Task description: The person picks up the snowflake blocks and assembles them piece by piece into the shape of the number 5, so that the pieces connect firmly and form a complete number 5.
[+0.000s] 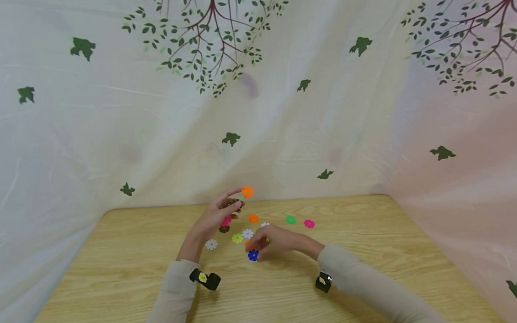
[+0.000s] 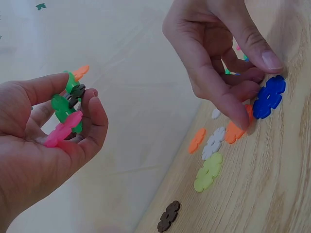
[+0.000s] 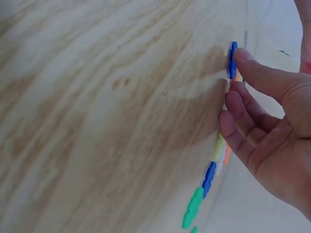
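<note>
Right hand (image 1: 280,238) pinches one blue plastic flower disc (image 1: 253,256); beyond it: left hand (image 1: 211,219) curled round one multicolour plastic-flower cluster (image 2: 61,107), three white plastic flower discs (image 1: 247,233).

The right hand (image 2: 214,63) partly hides 1 orange flower piece (image 2: 233,134).
</note>
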Demonstrator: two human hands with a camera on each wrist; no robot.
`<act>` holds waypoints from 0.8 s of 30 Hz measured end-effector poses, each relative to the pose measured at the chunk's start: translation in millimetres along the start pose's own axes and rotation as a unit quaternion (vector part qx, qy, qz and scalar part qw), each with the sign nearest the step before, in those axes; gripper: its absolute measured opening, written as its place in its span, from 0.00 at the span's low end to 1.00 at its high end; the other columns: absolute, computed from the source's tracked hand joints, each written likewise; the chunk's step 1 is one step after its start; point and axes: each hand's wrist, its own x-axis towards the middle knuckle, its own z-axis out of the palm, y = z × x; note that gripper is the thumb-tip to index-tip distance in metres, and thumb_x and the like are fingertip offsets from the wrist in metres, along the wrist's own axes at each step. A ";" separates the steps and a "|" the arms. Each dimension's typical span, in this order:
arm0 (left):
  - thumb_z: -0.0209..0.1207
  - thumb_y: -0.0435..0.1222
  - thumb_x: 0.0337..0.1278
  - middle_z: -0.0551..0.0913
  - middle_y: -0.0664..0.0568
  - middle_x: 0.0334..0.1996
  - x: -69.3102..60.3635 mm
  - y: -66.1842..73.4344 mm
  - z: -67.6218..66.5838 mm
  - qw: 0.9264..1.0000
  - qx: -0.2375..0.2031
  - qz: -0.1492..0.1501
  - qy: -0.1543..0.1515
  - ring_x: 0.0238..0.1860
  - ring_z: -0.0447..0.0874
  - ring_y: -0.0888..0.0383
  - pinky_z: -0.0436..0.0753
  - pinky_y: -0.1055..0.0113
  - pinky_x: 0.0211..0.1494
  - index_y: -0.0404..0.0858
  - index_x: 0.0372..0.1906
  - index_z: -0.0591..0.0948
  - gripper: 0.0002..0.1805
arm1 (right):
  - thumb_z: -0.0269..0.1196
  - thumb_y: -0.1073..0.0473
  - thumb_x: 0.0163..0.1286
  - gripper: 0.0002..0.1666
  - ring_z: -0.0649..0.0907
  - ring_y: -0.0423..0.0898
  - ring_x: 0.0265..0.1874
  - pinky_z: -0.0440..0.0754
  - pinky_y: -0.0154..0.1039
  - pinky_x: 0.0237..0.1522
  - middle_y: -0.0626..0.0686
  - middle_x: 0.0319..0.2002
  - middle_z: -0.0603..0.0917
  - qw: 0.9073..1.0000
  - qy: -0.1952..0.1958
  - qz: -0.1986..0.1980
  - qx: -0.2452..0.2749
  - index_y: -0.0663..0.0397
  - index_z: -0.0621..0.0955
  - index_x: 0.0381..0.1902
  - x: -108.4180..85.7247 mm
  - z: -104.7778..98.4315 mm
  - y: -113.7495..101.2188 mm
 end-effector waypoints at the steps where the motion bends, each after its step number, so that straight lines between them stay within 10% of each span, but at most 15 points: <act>1: 0.51 0.38 0.79 0.79 0.48 0.55 -0.1 0.2 0.0 1.000 0.000 0.000 0.000 0.52 0.78 0.54 0.82 0.61 0.58 0.50 0.77 0.66 0.27 | 0.71 0.64 0.65 0.16 0.78 0.32 0.36 0.80 0.28 0.43 0.51 0.41 0.87 1.000 -0.001 0.003 -0.005 0.54 0.88 0.51 0.6 0.8 -0.1; 24: 0.49 0.38 0.80 0.79 0.52 0.53 1.4 2.3 2.9 1.000 -0.016 -0.004 0.025 0.51 0.78 0.57 0.81 0.57 0.61 0.50 0.78 0.64 0.27 | 0.73 0.69 0.61 0.12 0.79 0.38 0.36 0.80 0.30 0.41 0.49 0.37 0.84 0.998 0.047 0.029 0.036 0.54 0.83 0.40 -0.7 6.4 4.7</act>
